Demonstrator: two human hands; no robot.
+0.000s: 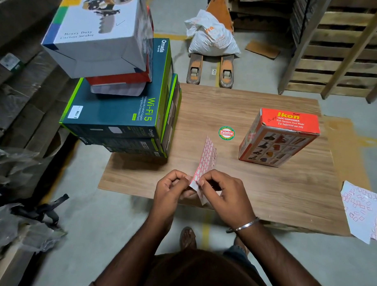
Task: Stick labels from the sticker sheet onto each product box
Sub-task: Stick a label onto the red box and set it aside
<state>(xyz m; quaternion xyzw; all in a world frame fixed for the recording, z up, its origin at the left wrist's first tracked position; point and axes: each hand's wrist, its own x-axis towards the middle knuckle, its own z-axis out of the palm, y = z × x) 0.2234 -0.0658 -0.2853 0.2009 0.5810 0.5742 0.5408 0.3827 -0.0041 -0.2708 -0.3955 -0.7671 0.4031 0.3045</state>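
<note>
A sticker sheet (204, 160) with red-bordered labels stands upright over the near edge of the wooden board (246, 187). My left hand (173, 189) pinches its lower left edge. My right hand (222, 191) pinches a label at the sheet's lower corner. A red Ikon tape dispenser box (278, 138) stands on the board at the right. At the left is a stack: teal Wi-Fi boxes (120, 117) with a white label (75, 112) on top, a red box (121, 79), and a white carton sealer box (99, 30) above.
A round green Patelsa sticker (226, 133) lies on the board's middle. A used sticker sheet (361, 210) hangs off the right edge. Beyond the board are a pallet jack (210, 68) carrying a white bag (210, 34), and wooden pallets (340, 52) at right. Wrapped cartons line the left.
</note>
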